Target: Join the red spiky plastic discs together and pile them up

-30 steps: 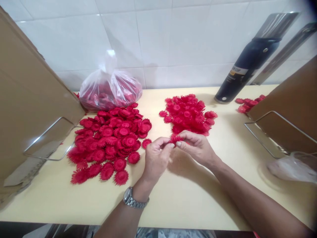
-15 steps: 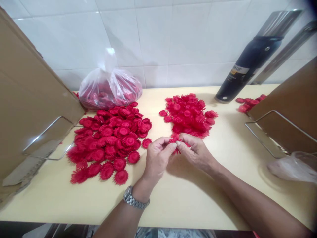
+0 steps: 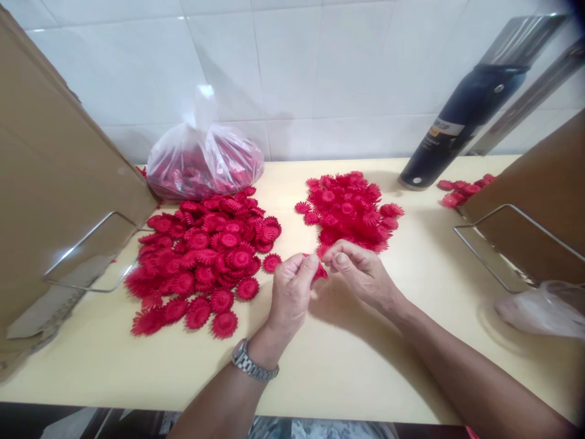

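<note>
Between the thumb and fingers of my left hand (image 3: 291, 286) is a red fringed paper flower (image 3: 320, 272), partly covered by the fingers. My right hand (image 3: 359, 271) is closed in a pinch just right of it, its fingertips close to the flower's edge; what they hold is too small to make out. To the left lies a large heap of dark red round flowers (image 3: 196, 262), with a few single ones (image 3: 272, 263) at its edge. Beyond my hands spreads a second pile of brighter red flowers (image 3: 347, 210).
A tied clear bag (image 3: 205, 158) of red pieces stands against the tiled wall. Cardboard panels (image 3: 59, 152) with wire stands (image 3: 91, 244) flank the table. At the back right are a dark bottle (image 3: 457, 122) and more red flowers (image 3: 464, 189). Clear plastic (image 3: 539, 308) lies right.
My hands have drawn slightly apart. The flower, earlier between both thumbs, now sits tilted in my left hand. The piles look the same.
</note>
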Demonstrator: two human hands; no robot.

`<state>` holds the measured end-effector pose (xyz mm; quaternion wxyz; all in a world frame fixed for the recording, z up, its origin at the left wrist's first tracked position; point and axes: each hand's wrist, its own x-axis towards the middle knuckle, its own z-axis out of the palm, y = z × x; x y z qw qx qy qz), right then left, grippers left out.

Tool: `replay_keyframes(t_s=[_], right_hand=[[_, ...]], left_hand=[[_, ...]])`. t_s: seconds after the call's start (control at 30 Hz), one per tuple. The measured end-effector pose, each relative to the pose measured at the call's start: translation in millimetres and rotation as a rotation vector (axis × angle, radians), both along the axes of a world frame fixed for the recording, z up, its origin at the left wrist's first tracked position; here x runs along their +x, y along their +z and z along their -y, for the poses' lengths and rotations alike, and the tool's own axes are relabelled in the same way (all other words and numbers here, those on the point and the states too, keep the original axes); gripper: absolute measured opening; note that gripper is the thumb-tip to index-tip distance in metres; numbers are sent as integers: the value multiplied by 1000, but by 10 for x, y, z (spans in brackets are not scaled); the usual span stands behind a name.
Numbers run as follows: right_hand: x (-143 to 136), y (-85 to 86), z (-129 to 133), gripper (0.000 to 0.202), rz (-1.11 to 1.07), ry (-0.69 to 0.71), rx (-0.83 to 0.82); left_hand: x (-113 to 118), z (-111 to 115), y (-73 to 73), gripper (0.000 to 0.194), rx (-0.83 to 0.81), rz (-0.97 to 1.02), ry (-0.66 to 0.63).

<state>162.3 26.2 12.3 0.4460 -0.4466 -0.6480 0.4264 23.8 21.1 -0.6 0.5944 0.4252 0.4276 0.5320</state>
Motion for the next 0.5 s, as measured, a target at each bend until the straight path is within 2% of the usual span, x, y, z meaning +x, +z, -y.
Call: replay_keyframes(t_s=[0.17,0.23,0.37,0.43,0.5], right_hand=[[-45,19,-2,27,-260,160,-191],[-52,35,-4,25,-316,168,-208],[-30,37,-25,21,-300,20,-126],[3,20,-52,19,-289,-63,-63],[56,7,-92,17,-300,-206,7]], left_hand=[[-6,-2,-39,44,37,6,-62],[-17,0,-24,43,19,33,-100],[-41,12,24,26,0,43,-210],[-46,14,36,19,13,38,-203],[-45,10,35,16,36,29,-150]])
